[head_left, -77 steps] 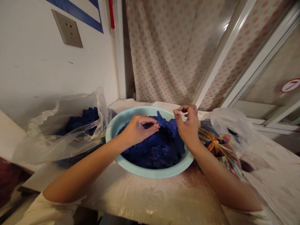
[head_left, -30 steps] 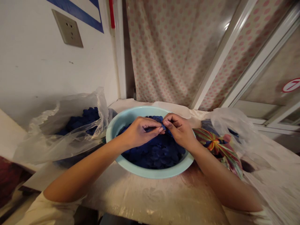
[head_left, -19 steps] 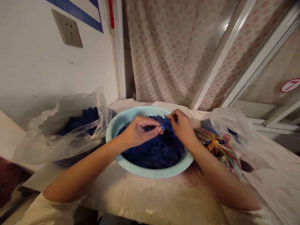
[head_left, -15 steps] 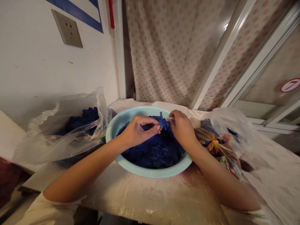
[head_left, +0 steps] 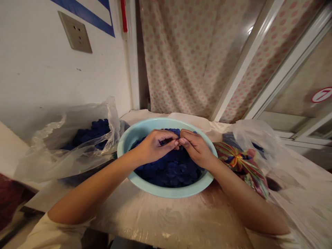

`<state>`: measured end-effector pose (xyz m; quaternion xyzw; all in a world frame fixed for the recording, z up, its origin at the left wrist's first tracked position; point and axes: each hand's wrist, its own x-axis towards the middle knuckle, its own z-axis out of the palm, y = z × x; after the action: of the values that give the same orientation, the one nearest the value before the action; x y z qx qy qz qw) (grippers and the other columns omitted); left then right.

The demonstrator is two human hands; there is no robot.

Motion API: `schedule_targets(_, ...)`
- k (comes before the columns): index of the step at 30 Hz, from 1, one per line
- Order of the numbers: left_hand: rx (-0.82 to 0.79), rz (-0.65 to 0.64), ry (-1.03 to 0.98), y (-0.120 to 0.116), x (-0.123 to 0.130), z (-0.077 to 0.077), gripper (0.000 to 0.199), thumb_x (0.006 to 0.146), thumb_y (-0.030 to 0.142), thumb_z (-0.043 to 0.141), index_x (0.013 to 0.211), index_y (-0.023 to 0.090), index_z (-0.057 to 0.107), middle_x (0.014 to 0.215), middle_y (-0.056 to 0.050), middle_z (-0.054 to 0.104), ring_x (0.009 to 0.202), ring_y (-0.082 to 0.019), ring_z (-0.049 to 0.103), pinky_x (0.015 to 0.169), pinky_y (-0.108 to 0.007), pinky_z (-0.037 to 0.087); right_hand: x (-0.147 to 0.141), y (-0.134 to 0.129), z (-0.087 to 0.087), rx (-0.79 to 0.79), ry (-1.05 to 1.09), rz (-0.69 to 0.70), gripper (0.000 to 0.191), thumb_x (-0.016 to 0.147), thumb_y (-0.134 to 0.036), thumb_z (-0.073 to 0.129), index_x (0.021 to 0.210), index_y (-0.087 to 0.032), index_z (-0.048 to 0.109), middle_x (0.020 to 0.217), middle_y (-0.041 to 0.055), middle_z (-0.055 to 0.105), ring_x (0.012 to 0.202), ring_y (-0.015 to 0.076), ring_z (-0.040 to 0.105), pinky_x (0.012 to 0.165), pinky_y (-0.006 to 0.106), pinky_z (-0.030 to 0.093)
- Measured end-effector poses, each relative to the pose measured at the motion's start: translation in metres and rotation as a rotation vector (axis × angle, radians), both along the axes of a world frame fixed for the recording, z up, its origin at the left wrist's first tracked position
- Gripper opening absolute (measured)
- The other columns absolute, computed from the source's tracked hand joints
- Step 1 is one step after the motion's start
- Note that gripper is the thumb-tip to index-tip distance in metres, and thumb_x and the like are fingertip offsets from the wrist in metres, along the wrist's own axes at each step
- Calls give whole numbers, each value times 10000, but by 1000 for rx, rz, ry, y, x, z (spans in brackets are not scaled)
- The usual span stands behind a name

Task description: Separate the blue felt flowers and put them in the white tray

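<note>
A pale blue oval basin (head_left: 171, 193) holds a heap of dark blue pieces (head_left: 169, 171) with rounded, scalloped edges. Over the heap, my left hand (head_left: 157, 145) pinches a small blue piece (head_left: 176, 131) between thumb and fingertips. My right hand (head_left: 195, 147) meets it there, its thumb and fingers closed at the same piece, fingertips touching those of the left. Most of that piece is hidden behind the fingers.
To the left, a clear plastic bag (head_left: 80, 152) contains more dark blue pieces (head_left: 92, 133). Right of the basin lie a patterned tied cloth bundle (head_left: 237, 159) and another plastic bag (head_left: 259, 140). A covered table (head_left: 166, 221) supports them; a wall and dotted curtain (head_left: 181, 58) stand behind.
My right hand has moved left and closed its fingertips against the left hand's. The blue piece, visible between the hands before, is now mostly covered. My left hand stays in place.
</note>
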<state>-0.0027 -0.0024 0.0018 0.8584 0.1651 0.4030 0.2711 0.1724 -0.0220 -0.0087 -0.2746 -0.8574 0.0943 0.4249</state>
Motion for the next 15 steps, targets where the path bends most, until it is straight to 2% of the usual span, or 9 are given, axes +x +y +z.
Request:
schedule_targets(7,61,-56,-11,-4,0,5,193,826,194,525,683,120,631,662,-22,655,638,-93,600,625,-184,475,-2,-5,5,-159,53,88,338,942,-328,313,681,-173,462,645,-7,444,625,109,446,626,252,365)
schedule_targets(15,70,-50,11,-5,-1,6,172,816,209,540,731,132,668,690,-27,673,638,-96,608,643,-193,478,0,-4,4,-165,90,51,355,918,-335,374,617,-171,465,570,-33,394,542,88,401,538,227,332)
